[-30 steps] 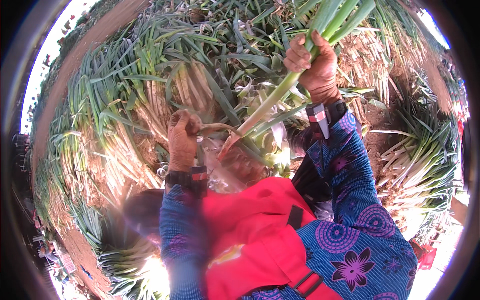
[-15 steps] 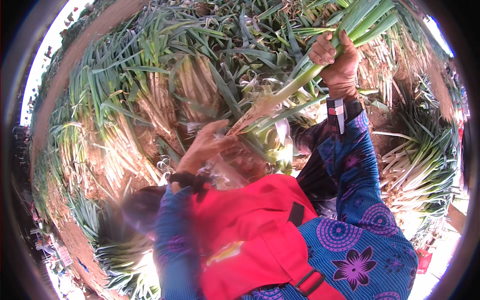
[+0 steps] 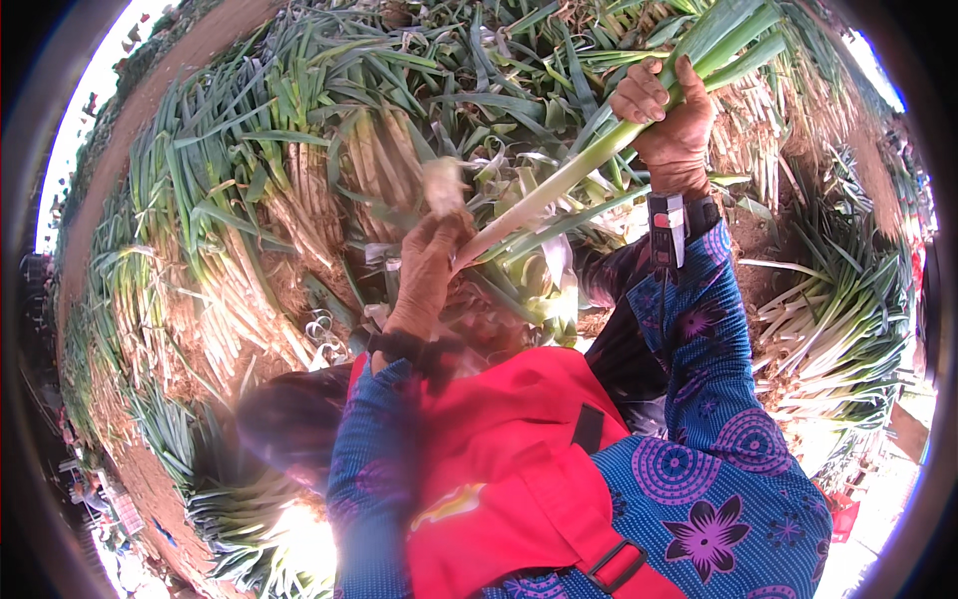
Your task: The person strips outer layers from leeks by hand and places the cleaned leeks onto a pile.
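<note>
A long leek [image 3: 544,195] runs slantwise before me, green leaves up at the top right and pale shank down toward the middle. My right hand [image 3: 667,120] is closed round it where the shank turns green. At the pale lower end my left hand [image 3: 427,265] has its fingers bent in and pressed together on the leek. A blurred whitish tuft [image 3: 442,185] sticks up above the left fingers; whether it is roots or peeled skin I cannot make out. The leek's very tip is hidden by the left hand.
Bundles of leeks [image 3: 299,190] lie in rows to the left and far side. More leeks [image 3: 833,329] are heaped at the right, and another pile [image 3: 254,514] sits at lower left. Loose leaves and peelings [image 3: 534,270] are strewn in front of my red apron [image 3: 499,449].
My left hand has turned upward and closed at the leek's lower end, where its fingers were stretched out before. The whitish tuft now shows above it. The right hand has hardly shifted.
</note>
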The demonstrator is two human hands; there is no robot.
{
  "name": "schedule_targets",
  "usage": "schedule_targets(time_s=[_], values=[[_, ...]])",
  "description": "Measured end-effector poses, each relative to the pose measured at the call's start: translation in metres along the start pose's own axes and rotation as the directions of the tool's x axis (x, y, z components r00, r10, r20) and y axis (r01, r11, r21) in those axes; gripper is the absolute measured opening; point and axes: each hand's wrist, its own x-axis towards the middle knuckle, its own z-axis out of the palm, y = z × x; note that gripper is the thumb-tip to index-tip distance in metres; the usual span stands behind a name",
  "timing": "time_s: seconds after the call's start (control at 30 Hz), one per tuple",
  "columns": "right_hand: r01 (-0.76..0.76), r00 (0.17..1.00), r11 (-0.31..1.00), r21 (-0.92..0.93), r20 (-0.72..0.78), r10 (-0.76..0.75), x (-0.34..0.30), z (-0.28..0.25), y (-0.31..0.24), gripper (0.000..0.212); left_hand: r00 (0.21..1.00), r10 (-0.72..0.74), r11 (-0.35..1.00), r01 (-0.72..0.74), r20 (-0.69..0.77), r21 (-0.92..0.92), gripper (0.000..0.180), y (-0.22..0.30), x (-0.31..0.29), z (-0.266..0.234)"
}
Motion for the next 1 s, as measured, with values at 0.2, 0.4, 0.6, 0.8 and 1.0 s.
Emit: schedule_targets(time_s=[0.2, 0.4, 0.6, 0.8, 1.0], values=[[-0.056, 0.997, 0.998, 0.039, 0.061, 0.054, -0.001, 0.0, -0.006, 0.035, 0.962, -0.22, 0.788, 0.077, -0.163, -0.611, 0.018, 0.008, 0.006, -0.013], [-0.053, 0.998, 0.992, 0.113, 0.03, 0.05, -0.005, -0.004, -0.019, 0.03, 0.936, -0.298, 0.777, 0.124, -0.187, -0.618, 0.016, -0.004, 0.0, -0.096], [0.118, 0.988, 0.989, 0.085, -0.112, -0.108, -0.02, -0.022, -0.055, 0.025, 0.86, -0.228, 0.844, -0.06, -0.457, -0.534, 0.013, 0.01, -0.03, -0.207], [0.22, 0.969, 0.967, 0.13, -0.145, -0.201, -0.028, -0.039, -0.093, 0.025, 0.74, -0.037, 0.978, -0.111, -0.672, -0.176, 0.006, 0.046, -0.116, -0.371], [0.252, 0.943, 0.965, -0.078, -0.207, -0.263, -0.029, -0.036, -0.048, 0.032, 0.951, 0.181, 0.201, 0.214, -0.251, 0.956, 0.068, 0.074, -0.044, -0.169]])
